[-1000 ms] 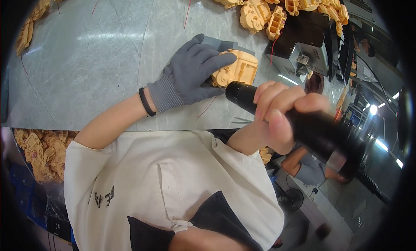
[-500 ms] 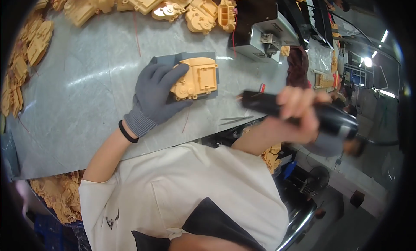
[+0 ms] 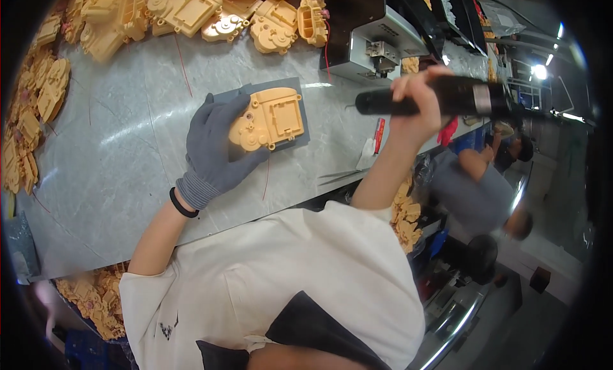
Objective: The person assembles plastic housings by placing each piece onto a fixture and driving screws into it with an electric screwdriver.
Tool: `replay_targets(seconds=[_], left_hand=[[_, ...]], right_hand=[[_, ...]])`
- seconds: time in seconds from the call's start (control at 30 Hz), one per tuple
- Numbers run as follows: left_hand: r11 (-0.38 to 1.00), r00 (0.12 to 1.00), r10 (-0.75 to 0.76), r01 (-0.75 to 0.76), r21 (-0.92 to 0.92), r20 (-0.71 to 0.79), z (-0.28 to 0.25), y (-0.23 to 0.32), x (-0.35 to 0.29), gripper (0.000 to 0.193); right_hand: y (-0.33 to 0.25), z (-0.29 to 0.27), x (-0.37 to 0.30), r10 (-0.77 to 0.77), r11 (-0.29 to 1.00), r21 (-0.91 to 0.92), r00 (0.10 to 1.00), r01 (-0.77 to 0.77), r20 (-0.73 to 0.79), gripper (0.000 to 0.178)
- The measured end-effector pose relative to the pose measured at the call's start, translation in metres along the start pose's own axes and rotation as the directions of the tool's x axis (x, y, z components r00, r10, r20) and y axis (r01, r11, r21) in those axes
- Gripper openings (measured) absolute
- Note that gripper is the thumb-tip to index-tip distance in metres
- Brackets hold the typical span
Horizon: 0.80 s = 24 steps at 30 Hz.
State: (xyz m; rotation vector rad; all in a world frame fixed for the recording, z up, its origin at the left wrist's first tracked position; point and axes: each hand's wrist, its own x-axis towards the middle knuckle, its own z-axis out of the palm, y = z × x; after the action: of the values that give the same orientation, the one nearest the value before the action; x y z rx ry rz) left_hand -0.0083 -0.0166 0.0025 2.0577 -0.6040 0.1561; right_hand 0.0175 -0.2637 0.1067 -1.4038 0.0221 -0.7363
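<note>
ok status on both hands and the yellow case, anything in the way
Left hand gripping yellow case on gray block. Right hand holding black power tool, tip clear of case. Possible snag: red wire by case's near edge.

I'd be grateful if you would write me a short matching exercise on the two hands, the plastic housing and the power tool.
Column one
1. Left hand
2. Right hand
3. Plastic housing
4. Power tool

Column two
a. yellow, on a grey pad
b. gloved in grey
c. black, held clear of the housing
d. bare

Right pairs: 1-b, 2-d, 3-a, 4-c
</note>
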Motion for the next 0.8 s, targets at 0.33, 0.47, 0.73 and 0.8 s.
replay_targets(seconds=[0.33, 0.47, 0.73, 0.8], left_hand=[[0.999, 0.996, 0.029, -0.032, -0.039, -0.082, -0.006, -0.004, -0.002, 0.072], [0.997, 0.990, 0.028, -0.038, -0.068, -0.137, -0.007, -0.006, -0.005, 0.061], [0.991, 0.979, 0.122, -0.128, -0.028, -0.165, -0.012, -0.011, -0.008, 0.038], [0.989, 0.977, 0.130, -0.140, -0.047, -0.171, -0.013, -0.012, -0.008, 0.035]], right_hand=[[-0.032, 0.060, -0.031, -0.058, 0.891, 0.417, 0.864, -0.181, 0.500, 0.046], [-0.025, 0.075, -0.040, 0.023, 0.894, 0.379, 0.870, -0.238, 0.492, 0.045], [-0.020, 0.086, -0.046, 0.045, 0.874, 0.398, 0.862, -0.280, 0.505, 0.043], [-0.020, 0.087, -0.046, 0.053, 0.879, 0.389, 0.865, -0.277, 0.498, 0.043]])
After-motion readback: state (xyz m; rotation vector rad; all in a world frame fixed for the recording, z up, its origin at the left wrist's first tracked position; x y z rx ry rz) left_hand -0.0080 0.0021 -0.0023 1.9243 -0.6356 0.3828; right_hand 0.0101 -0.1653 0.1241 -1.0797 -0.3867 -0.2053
